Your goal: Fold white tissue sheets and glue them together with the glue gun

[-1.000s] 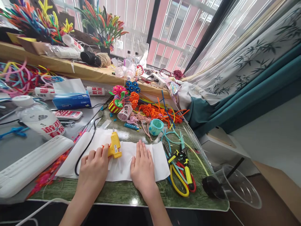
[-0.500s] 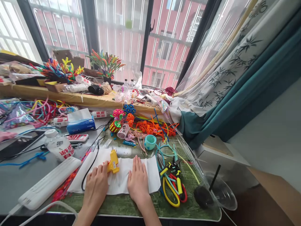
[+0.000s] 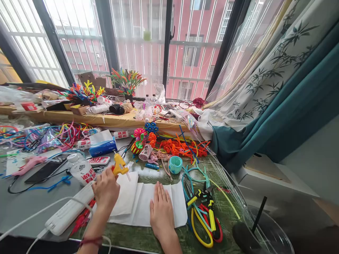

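My left hand is closed around a yellow hot glue gun, lifted above the left part of the white paper sheet. A clear glue stick shows at the gun's rear, pointing down to the right. My right hand lies flat with its fingers stretched out on the right part of the sheet, holding nothing. Folds cross the paper, and its left part is doubled over. Right of the sheet are pliers with yellow-black grips and scissors with yellow handles.
A turquoise cup-like ring and orange pipe-cleaner pieces lie behind the sheet. To the left are a white power strip, a plastic bottle and a blue tissue pack. A clear cup with a black straw stands at right.
My left hand has picked the glue gun up off the paper and moved it up and left. My right hand stays flat on the sheet. The view has shifted a little.
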`<action>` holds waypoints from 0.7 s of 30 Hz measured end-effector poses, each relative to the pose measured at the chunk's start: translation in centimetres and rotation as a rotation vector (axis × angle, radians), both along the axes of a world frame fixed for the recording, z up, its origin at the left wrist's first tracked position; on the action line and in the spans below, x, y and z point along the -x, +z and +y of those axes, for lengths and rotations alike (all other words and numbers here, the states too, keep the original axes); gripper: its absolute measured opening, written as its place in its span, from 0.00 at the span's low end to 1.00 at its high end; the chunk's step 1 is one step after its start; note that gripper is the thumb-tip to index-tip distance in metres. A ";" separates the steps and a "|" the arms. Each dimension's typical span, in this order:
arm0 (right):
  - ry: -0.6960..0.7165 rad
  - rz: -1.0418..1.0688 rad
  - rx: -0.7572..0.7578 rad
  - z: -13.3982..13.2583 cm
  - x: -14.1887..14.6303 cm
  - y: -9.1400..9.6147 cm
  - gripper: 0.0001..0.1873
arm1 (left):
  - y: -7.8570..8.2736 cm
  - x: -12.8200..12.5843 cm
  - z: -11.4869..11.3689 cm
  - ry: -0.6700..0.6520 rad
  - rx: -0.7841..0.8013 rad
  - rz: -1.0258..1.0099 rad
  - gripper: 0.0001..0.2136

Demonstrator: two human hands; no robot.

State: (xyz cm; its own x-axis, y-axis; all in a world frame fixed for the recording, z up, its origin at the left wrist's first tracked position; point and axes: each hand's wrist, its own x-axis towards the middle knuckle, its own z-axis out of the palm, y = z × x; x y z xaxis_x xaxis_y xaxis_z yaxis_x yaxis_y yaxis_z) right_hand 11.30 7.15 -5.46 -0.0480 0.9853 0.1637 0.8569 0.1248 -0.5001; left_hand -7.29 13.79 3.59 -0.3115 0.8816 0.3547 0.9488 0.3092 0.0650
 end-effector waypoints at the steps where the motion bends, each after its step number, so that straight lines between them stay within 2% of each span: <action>1: -0.004 0.009 0.011 0.0 0.0 0.0 0.29 | 0.3 0.1 1.1 0.034 0.005 -0.009 0.18; 5: -0.023 0.068 0.051 0.1 0.0 0.4 0.30 | 0.2 0.5 5.2 0.102 0.037 -0.046 0.19; 9: -0.015 0.086 0.065 0.2 0.0 0.5 0.30 | -0.6 1.0 7.4 0.121 0.060 -0.068 0.19; 15: -0.054 0.058 0.044 0.0 0.2 -0.2 0.30 | -1.3 1.5 9.0 0.076 0.102 -0.047 0.18; 21: -0.085 0.033 -0.011 -0.3 0.2 -0.7 0.30 | -1.9 1.0 8.9 0.048 0.109 -0.024 0.19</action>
